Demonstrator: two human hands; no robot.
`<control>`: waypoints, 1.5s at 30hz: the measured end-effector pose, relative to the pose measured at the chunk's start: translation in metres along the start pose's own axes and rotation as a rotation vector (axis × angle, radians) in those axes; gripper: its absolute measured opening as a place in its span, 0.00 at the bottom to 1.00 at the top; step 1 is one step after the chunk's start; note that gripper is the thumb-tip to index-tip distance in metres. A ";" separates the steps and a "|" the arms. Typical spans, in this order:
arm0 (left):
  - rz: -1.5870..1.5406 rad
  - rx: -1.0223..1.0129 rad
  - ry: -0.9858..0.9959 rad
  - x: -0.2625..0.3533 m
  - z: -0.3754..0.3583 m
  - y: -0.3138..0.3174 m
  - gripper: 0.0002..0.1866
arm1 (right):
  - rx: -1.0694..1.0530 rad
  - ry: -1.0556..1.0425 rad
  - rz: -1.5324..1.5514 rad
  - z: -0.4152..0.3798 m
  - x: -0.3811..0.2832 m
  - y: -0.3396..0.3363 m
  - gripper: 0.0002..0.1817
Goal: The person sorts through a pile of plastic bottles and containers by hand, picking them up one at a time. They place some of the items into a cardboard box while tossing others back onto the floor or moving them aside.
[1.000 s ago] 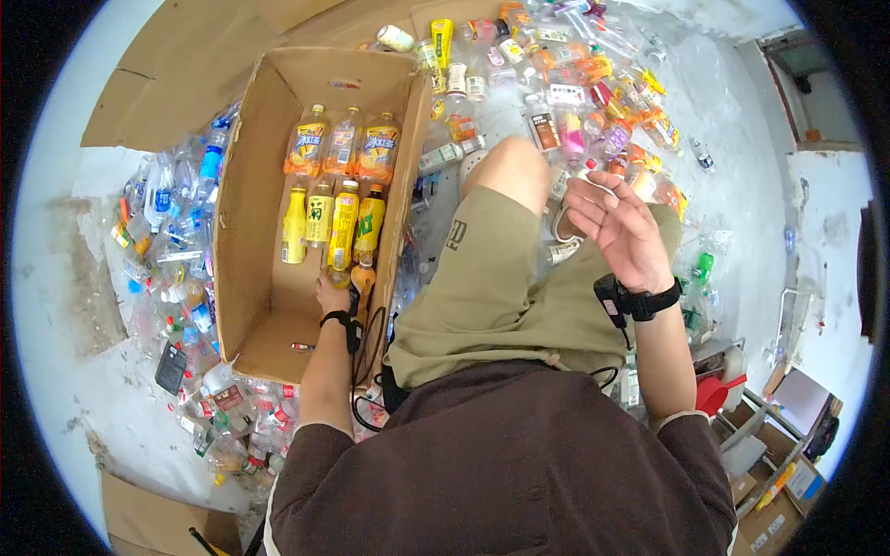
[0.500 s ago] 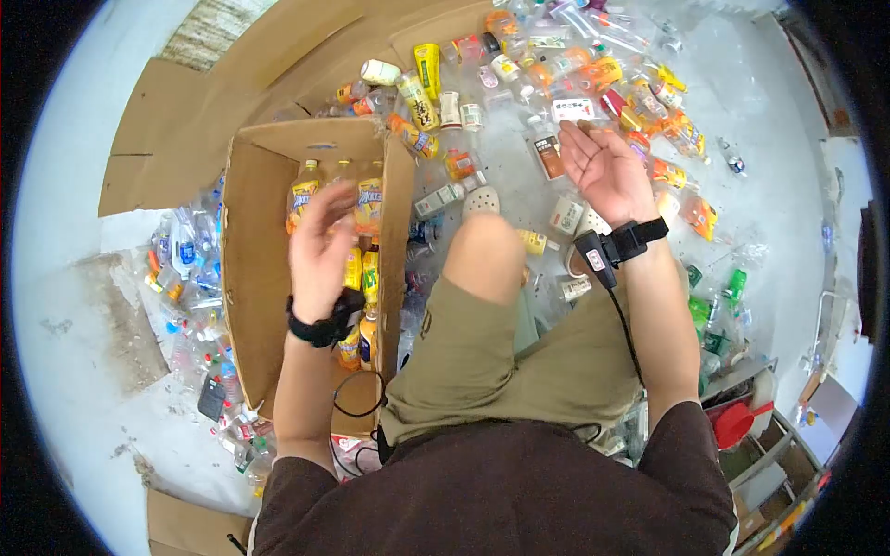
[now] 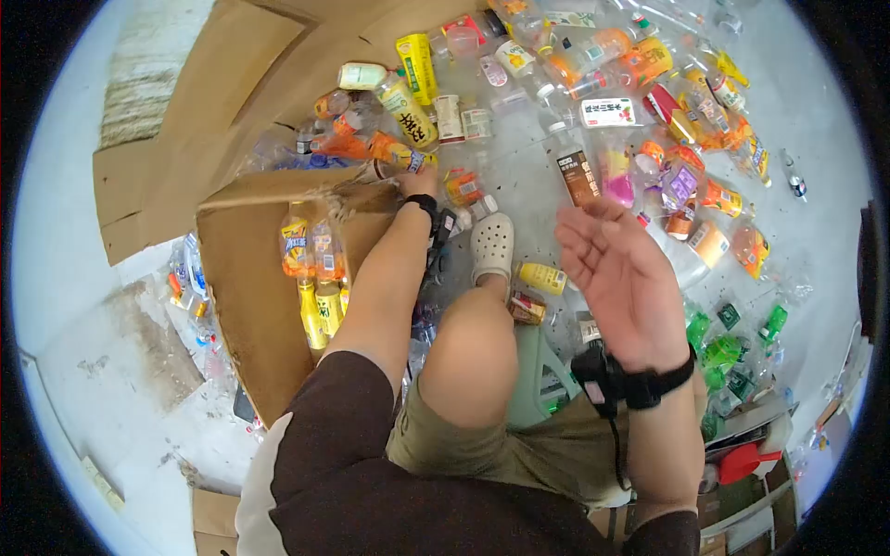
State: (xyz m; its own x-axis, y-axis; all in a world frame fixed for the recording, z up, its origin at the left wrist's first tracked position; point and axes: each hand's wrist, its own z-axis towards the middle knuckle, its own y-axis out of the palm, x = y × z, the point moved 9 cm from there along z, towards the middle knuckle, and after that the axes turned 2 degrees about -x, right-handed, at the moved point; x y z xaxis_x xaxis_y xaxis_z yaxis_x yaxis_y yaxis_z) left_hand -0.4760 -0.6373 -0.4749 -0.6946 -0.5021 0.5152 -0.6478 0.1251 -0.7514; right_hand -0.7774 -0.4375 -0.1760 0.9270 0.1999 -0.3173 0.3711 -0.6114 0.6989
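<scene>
My left hand point(image 3: 420, 180) has reached past the far corner of the cardboard box point(image 3: 250, 306), right against an orange-labelled drink bottle point(image 3: 400, 150). Its fingers are mostly hidden, so a grip cannot be made out. Inside the box stand several bottles, among them an orange-drink bottle point(image 3: 296, 246) and a yellow bottle point(image 3: 311, 310). My right hand point(image 3: 619, 278) is held palm up with loosely curled fingers and nothing in it. Just beyond its fingertips lies a clear bottle with a brown label point(image 3: 578, 176), beside a pink-labelled bottle point(image 3: 616, 174).
Many loose bottles cover the floor ahead, including a yellow-green bottle point(image 3: 408, 113) and a white-labelled bottle point(image 3: 609, 112). Green bottles point(image 3: 722, 350) lie at the right. A red dustpan-like item point(image 3: 744, 461) is at lower right. Cardboard sheets point(image 3: 199, 120) line the far left.
My left hand has moved from over the box to the orange-labelled bottle beyond its far corner. My right hand appears lower in view and remains empty. The view has shifted forward.
</scene>
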 end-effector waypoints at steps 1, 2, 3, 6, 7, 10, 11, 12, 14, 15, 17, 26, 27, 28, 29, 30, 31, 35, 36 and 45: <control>0.052 0.034 -0.127 -0.020 0.015 0.001 0.41 | 0.010 0.004 0.009 0.000 -0.002 0.002 0.16; 0.107 0.065 -0.251 -0.036 0.023 0.002 0.43 | 0.031 0.016 0.005 -0.001 -0.003 0.003 0.16; 0.118 0.055 -0.245 -0.038 0.032 0.010 0.43 | 0.050 0.020 0.000 0.001 -0.005 0.002 0.16; 0.005 0.075 -0.272 -0.033 0.031 0.011 0.47 | 0.051 0.061 -0.012 0.001 -0.005 0.002 0.18; 0.006 0.066 -0.271 -0.033 0.033 0.014 0.47 | 0.059 0.057 -0.012 0.001 -0.006 0.001 0.18; -0.052 0.111 -0.271 -0.028 0.036 0.018 0.50 | 0.048 0.037 0.008 0.001 -0.006 0.002 0.18; -0.076 0.183 -0.236 -0.027 0.033 0.010 0.48 | 0.060 0.035 0.006 0.002 -0.005 0.000 0.17; -0.105 0.258 -0.196 -0.022 0.030 0.003 0.46 | 0.066 0.029 0.004 0.004 -0.004 -0.001 0.17; -0.431 0.258 0.000 0.030 -0.003 -0.013 0.39 | 0.062 -0.002 -0.007 0.008 -0.006 -0.002 0.16; -0.489 0.126 0.053 0.053 -0.016 -0.013 0.36 | 0.067 -0.018 -0.014 0.009 -0.006 -0.003 0.16; -0.556 -0.116 0.299 0.124 -0.056 -0.023 0.33 | 0.074 -0.034 -0.069 0.013 -0.007 -0.002 0.19; 0.052 -0.340 1.649 0.302 -0.262 -0.108 0.38 | -0.115 0.147 0.174 0.009 0.009 0.026 0.26; 0.055 -0.340 1.646 0.298 -0.259 -0.102 0.38 | -0.056 0.101 0.092 0.009 0.009 0.023 0.24; -0.046 -0.225 1.431 0.291 -0.230 -0.098 0.39 | -0.070 0.065 0.107 0.013 0.009 0.024 0.20; -0.141 -0.116 1.211 0.274 -0.196 -0.093 0.40 | -0.065 0.066 0.111 0.013 0.010 0.025 0.20; -0.080 -0.029 1.025 0.249 -0.159 -0.079 0.41 | -0.092 0.020 0.074 0.013 0.005 0.027 0.21; -0.020 0.056 0.839 0.215 -0.114 -0.063 0.43 | -0.118 -0.026 0.035 0.014 -0.001 0.030 0.22; 0.090 -0.083 0.064 0.032 0.056 0.027 0.49 | 0.018 -0.055 0.002 0.010 0.000 0.022 0.28; 0.121 -0.012 0.074 0.028 0.061 0.021 0.48 | 0.038 -0.092 0.039 0.009 -0.003 0.021 0.31; -0.107 -0.012 -0.053 0.029 0.065 0.023 0.32 | 0.134 -0.141 0.096 0.019 -0.006 0.009 0.32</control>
State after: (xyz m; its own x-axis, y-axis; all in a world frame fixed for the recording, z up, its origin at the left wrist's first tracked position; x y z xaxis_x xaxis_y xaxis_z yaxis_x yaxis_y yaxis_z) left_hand -0.4910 -0.7049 -0.5040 -0.6037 -0.5577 0.5697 -0.7215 0.0781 -0.6880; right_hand -0.7807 -0.4587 -0.1804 0.9375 0.0319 -0.3465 0.2618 -0.7205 0.6422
